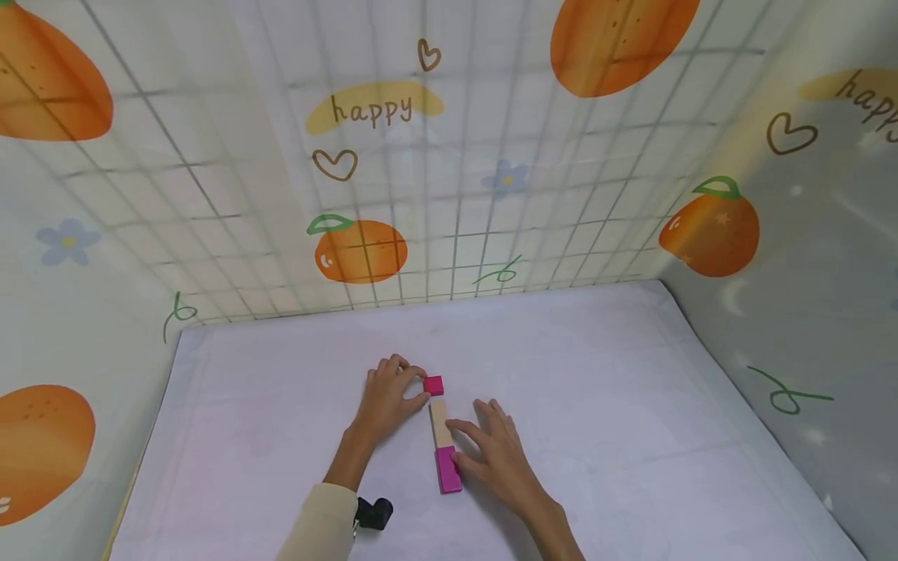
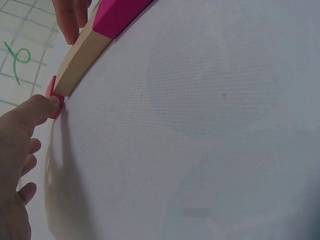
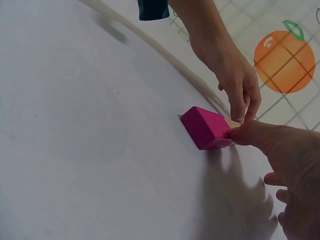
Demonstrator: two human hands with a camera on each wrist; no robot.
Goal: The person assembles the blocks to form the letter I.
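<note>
Three blocks lie in a row on the white tabletop: a small red block (image 1: 433,386) at the far end, a plain wooden block (image 1: 440,423) in the middle and a magenta block (image 1: 448,471) at the near end. My left hand (image 1: 387,393) pinches the red block between thumb and index finger; in the left wrist view its thumb covers part of the red block (image 2: 59,107). My right hand (image 1: 500,454) touches the row from the right, thumb at the magenta block (image 3: 202,126) and index finger beside the wooden one. Its other fingers extend loosely.
White cloth covers the table (image 1: 603,374) on both sides of the row. A curtain printed with oranges (image 1: 361,251) and a grid stands along the back and sides. A black strap piece (image 1: 374,514) sits at the left wrist, by a cream sleeve (image 1: 321,523).
</note>
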